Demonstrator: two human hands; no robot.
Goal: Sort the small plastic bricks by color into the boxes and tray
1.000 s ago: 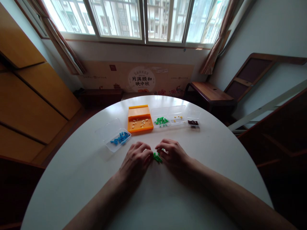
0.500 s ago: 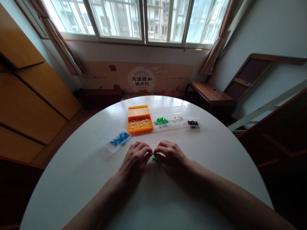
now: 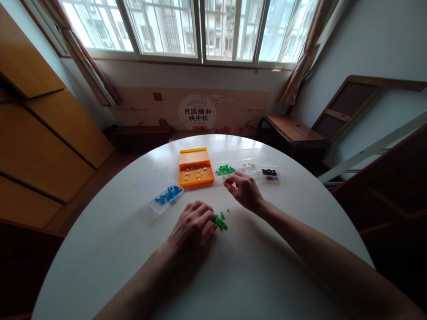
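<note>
My left hand (image 3: pixel 196 221) rests low over the table with its fingers curled, thumb and index finger closed at the near-left side of a small cluster of green toy bricks (image 3: pixel 221 222). A couple of loose green pieces (image 3: pixel 222 214) lie just beyond this cluster. Farther forward, my right hand (image 3: pixel 245 190) pinches thumb and forefinger together, with a speck of green, seemingly a small green brick (image 3: pixel 224 182), at the tips. It is by the front edge of a clear box of green bricks (image 3: pixel 225 170), partly covering that edge.
An orange tray (image 3: pixel 196 181) with cream pieces stands left of the green box. Blue bricks (image 3: pixel 169 194) fill a clear box at left. Rightward are clear boxes with yellow pieces (image 3: pixel 248 165) and dark brown pieces (image 3: pixel 269 172). All stand on a round white table (image 3: pixel 133 266).
My right hand has left my left hand and moved forward to the green bricks' box. The green cluster on the table is now uncovered. My left hand has stayed nearly in place.
</note>
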